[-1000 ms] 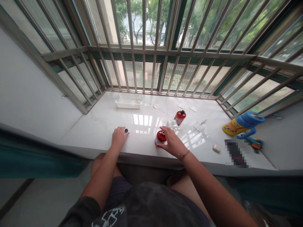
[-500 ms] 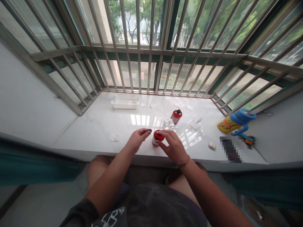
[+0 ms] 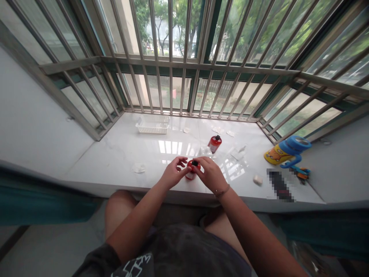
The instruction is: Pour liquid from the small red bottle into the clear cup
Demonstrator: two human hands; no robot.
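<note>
We record both hands meeting over a small red bottle [image 3: 190, 172] standing upright near the front edge of the white table [image 3: 121, 154]; the left hand [image 3: 172, 175] lies at the bottle's 9 o'clock, fingers loosely curled, thumb and forefinger closing toward the bottle's top; the right hand [image 3: 210, 175] lies at its 3 o'clock, fingers bent around the bottle's side and top; a small black cap [image 3: 194, 163] sits at the bottle's mouth between the fingertips of both hands; we cannot tell which hand bears the cap, nor whether it is fully seated.

At the bottle's 1 o'clock, apart from it, a second red bottle [image 3: 215, 143] stands with a dark top; a clear plastic item [image 3: 205, 151] lies just beside that one; at 11 o'clock, well apart and near the window bars [image 3: 173, 88], a white basket [image 3: 152, 125] rests; at 9 o'clock a small white pad [image 3: 138, 167] lies on the table; at 3 o'clock, well apart, a yellow and blue cup [image 3: 285, 152] lies tilted; a small white piece [image 3: 257, 179] lies between it and the hands.
</note>
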